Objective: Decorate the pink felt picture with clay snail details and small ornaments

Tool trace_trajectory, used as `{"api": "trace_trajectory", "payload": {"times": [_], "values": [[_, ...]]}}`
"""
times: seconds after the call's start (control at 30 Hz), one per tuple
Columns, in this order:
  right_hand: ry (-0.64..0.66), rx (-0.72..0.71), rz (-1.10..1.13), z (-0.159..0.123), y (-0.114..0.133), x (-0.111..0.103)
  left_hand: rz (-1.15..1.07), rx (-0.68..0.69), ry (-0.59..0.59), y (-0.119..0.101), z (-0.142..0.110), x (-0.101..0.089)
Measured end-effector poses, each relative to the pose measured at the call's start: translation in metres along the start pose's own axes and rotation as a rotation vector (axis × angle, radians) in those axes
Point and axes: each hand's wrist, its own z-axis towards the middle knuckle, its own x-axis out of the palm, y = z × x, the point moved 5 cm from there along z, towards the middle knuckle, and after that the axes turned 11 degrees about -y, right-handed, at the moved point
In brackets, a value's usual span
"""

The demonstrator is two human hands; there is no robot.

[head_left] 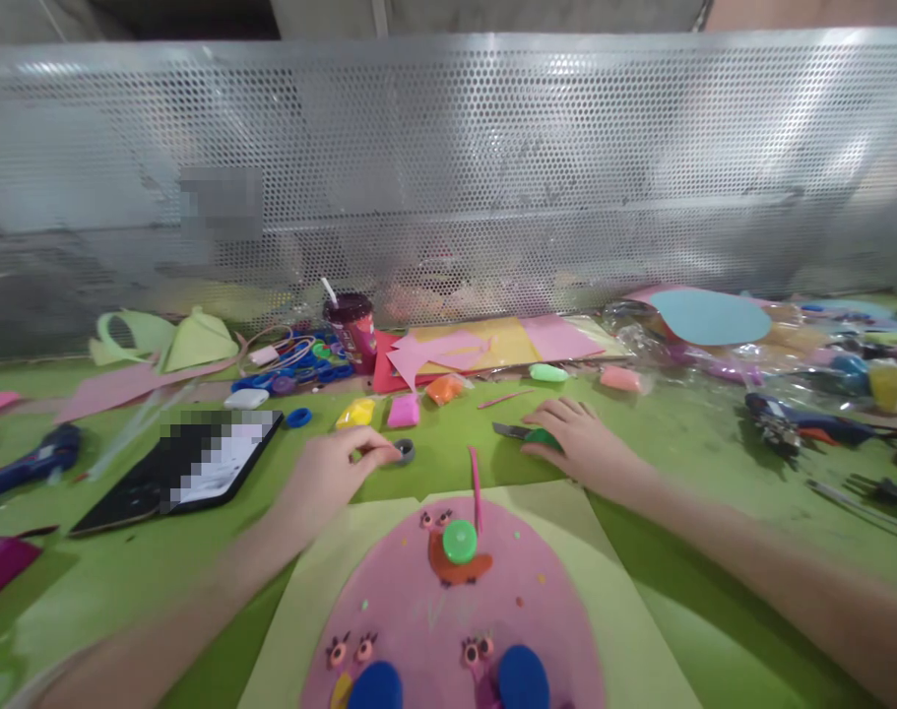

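My left hand (328,477) reaches over the green table, its fingertips pinched at a small grey ring (405,451). My right hand (577,440) lies over a green-handled cutter (522,433), fingers curled on its green end, the grey blade pointing left. In front of me a pink foam oval (433,611) rests on a pale yellow sheet (625,611). On the oval sit clay snails: an orange one with a green shell (459,551) and two with blue shells (523,677). A thin pink clay strip (476,483) lies above the orange snail.
A tablet (182,471) lies at left. Clay lumps in yellow (355,414), pink (403,411), orange (445,389), green and white lie beyond my hands. A dark cup (352,330), coloured rings, paper sheets and a perforated metal screen (448,158) stand behind. Glue guns (802,425) lie at right.
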Motion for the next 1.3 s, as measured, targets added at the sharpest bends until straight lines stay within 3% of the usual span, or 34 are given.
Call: {"api": "trace_trajectory", "payload": {"times": [0.13,0.23,0.37,0.47,0.57,0.77,0.83,1.2,1.3], "values": [[-0.091,-0.15,0.133,0.0,0.056,-0.015,-0.297,-0.116,0.171,-0.03,-0.027,0.012],[-0.279,-0.335,0.382,-0.004,0.1,-0.031,-0.468,-0.185,0.261,-0.039,-0.044,0.021],[-0.344,-0.276,0.529,0.0,0.123,-0.029,-0.664,-0.255,0.227,-0.038,-0.05,0.022],[-0.399,-0.201,0.541,0.003,0.122,-0.023,-0.707,-0.251,0.212,-0.041,-0.047,0.018],[-0.439,-0.162,0.543,0.002,0.117,-0.023,-0.684,-0.252,0.275,-0.046,-0.047,0.017],[-0.442,-0.346,0.372,-0.008,0.118,-0.034,-0.745,-0.242,0.336,-0.047,-0.052,0.02],[-0.431,-0.344,0.36,-0.008,0.12,-0.035,-0.753,-0.24,0.345,-0.045,-0.054,0.02],[-0.374,-0.045,0.598,0.002,0.096,-0.029,-0.737,-0.27,0.263,-0.047,-0.05,0.012],[-0.363,-0.043,0.617,0.004,0.092,-0.033,-0.751,-0.266,0.244,-0.046,-0.049,0.011]]}}
